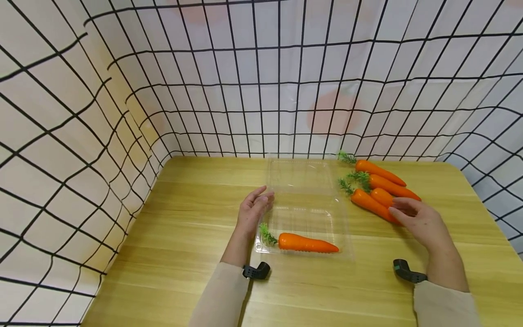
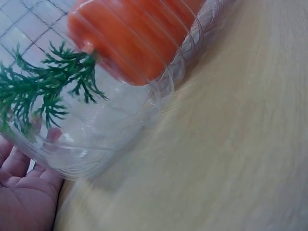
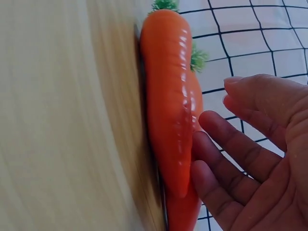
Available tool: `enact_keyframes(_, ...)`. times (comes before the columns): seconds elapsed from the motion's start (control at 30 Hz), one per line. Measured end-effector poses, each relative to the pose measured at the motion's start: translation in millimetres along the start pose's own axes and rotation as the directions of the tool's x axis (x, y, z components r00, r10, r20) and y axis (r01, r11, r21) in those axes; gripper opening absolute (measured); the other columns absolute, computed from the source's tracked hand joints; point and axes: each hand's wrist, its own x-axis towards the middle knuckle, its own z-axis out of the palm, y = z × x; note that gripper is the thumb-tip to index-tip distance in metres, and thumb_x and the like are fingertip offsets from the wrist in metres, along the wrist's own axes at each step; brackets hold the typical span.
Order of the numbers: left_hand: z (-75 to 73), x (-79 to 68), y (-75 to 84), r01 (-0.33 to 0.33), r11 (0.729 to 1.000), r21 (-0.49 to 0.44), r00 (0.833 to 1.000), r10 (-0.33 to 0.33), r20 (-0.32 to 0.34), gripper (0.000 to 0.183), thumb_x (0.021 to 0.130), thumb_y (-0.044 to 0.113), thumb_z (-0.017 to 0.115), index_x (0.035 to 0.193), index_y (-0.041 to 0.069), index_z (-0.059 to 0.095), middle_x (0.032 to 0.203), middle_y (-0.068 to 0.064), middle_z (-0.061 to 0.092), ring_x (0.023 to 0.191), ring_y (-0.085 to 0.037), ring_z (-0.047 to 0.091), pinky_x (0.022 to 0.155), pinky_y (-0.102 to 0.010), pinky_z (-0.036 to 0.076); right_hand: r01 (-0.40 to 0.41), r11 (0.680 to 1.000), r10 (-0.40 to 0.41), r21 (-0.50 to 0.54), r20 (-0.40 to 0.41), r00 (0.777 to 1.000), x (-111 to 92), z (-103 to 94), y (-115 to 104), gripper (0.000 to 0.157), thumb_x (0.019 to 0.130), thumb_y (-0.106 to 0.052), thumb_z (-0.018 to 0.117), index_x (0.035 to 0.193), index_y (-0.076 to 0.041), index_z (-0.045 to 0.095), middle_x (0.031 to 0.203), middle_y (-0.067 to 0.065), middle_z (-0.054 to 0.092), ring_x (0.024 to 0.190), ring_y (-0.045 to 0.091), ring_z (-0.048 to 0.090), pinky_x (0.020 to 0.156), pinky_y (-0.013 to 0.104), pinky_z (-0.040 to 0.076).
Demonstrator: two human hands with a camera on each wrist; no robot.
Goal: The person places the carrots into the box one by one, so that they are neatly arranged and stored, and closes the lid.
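Note:
A clear plastic clamshell box (image 1: pixel 304 219) lies with its lid (image 1: pixel 300 175) folded back. One orange carrot (image 1: pixel 306 243) with a green leafy top (image 2: pixel 53 84) is in the base, tip to the right. My left hand (image 1: pixel 250 213) is at the box's left side, fingers loosely bent; the left wrist view shows them behind the clear wall, and whether they touch it I cannot tell. Over a group of several carrots on the right, my right hand (image 1: pixel 422 222) has its fingers spread and lightly bent beside the nearest carrot (image 3: pixel 166 96), gripping none.
The other carrots (image 1: pixel 380 171) lie close together, leafy tops to the left, on the wood-grain table (image 1: pixel 184 236). A white cloth with a black grid (image 1: pixel 245 91) rises behind the table and along both sides.

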Motion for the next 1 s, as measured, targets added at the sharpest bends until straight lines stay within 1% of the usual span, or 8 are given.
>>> enact_keyframes(0.17,0.7,-1.2,-0.5,0.006,1.000,-0.006,1.000,-0.006,-0.007,0.048,0.103,0.009,0.055,0.148,-0.003,0.045,0.141,-0.024,0.060,0.132,-0.039,0.059,0.114,-0.049,0.046,0.002,1.000,-0.001,-0.029,0.032,0.999,1,2.5,-2,0.069,0.100,-0.059,0.053,0.144,-0.006,0.054,0.144,0.030,0.051,0.131,0.053,0.042,0.101,0.070,0.037)
enact_keyframes(0.23,0.9,-0.7,-0.6,0.006,1.000,-0.011,1.000,-0.006,-0.010,0.050,0.102,0.009,0.056,0.149,-0.005,0.044,0.141,-0.025,0.060,0.132,-0.038,0.059,0.114,-0.049,0.046,0.023,0.999,-0.021,-0.038,0.052,0.998,3,3.6,-3,0.069,0.099,-0.058,0.055,0.145,-0.006,0.054,0.145,0.030,0.052,0.131,0.053,0.043,0.100,0.067,0.038)
enact_keyframes(0.33,1.0,0.5,-0.2,0.007,1.000,-0.019,1.000,-0.007,-0.009,0.051,0.102,0.009,0.056,0.149,-0.006,0.043,0.141,-0.025,0.060,0.132,-0.039,0.059,0.114,-0.049,0.046,0.050,0.996,-0.043,-0.074,0.095,0.995,6,4.8,-3,0.070,0.099,-0.056,0.058,0.145,-0.004,0.053,0.142,0.030,0.055,0.128,0.052,0.047,0.098,0.064,0.042)
enact_keyframes(0.4,1.0,1.1,-0.1,0.008,1.000,-0.020,1.000,-0.008,-0.010,0.051,0.102,0.009,0.056,0.149,-0.005,0.043,0.141,-0.025,0.061,0.132,-0.037,0.060,0.113,-0.048,0.047,0.068,0.994,-0.058,-0.087,0.112,0.992,7,6.9,-2,0.069,0.098,-0.054,0.061,0.144,-0.002,0.053,0.137,0.029,0.059,0.123,0.048,0.053,0.095,0.060,0.046)
enact_keyframes(0.53,0.9,1.0,0.1,0.007,1.000,-0.011,1.000,-0.007,-0.011,0.049,0.102,0.009,0.056,0.148,-0.004,0.045,0.140,-0.024,0.061,0.130,-0.034,0.062,0.113,-0.048,0.047,0.064,0.993,-0.051,-0.098,0.130,0.990,7,10.2,-1,0.071,0.097,-0.052,0.064,0.145,0.000,0.051,0.131,0.027,0.063,0.116,0.043,0.059,0.092,0.055,0.049)
enact_keyframes(0.73,0.1,1.4,-0.6,0.002,1.000,0.003,1.000,-0.002,-0.010,0.047,0.103,0.009,0.056,0.148,-0.002,0.047,0.141,-0.025,0.061,0.127,-0.030,0.064,0.113,-0.049,0.047,0.060,0.995,-0.049,-0.082,0.133,0.990,6,13.3,-3,0.069,0.097,-0.046,0.067,0.145,0.001,0.051,0.129,0.027,0.065,0.115,0.042,0.062,0.093,0.056,0.049)
enact_keyframes(0.83,0.2,1.8,-0.7,0.001,1.000,0.000,1.000,-0.001,-0.011,0.047,0.103,0.009,0.056,0.148,-0.003,0.046,0.141,-0.025,0.061,0.127,-0.030,0.064,0.113,-0.049,0.047,0.068,0.993,-0.055,-0.094,0.138,0.989,7,13.8,-5,0.068,0.097,-0.046,0.067,0.143,0.001,0.052,0.129,0.026,0.064,0.114,0.041,0.062,0.092,0.055,0.049)
enact_keyframes(1.0,0.3,1.6,-1.4,0.004,1.000,0.013,1.000,-0.004,-0.009,0.049,0.103,0.009,0.056,0.148,-0.005,0.044,0.140,-0.024,0.062,0.129,-0.033,0.063,0.113,-0.049,0.047,0.078,0.989,-0.059,-0.129,0.146,0.988,6,12.8,-7,0.067,0.098,-0.050,0.064,0.142,0.000,0.053,0.132,0.027,0.063,0.116,0.043,0.059,0.093,0.059,0.048)
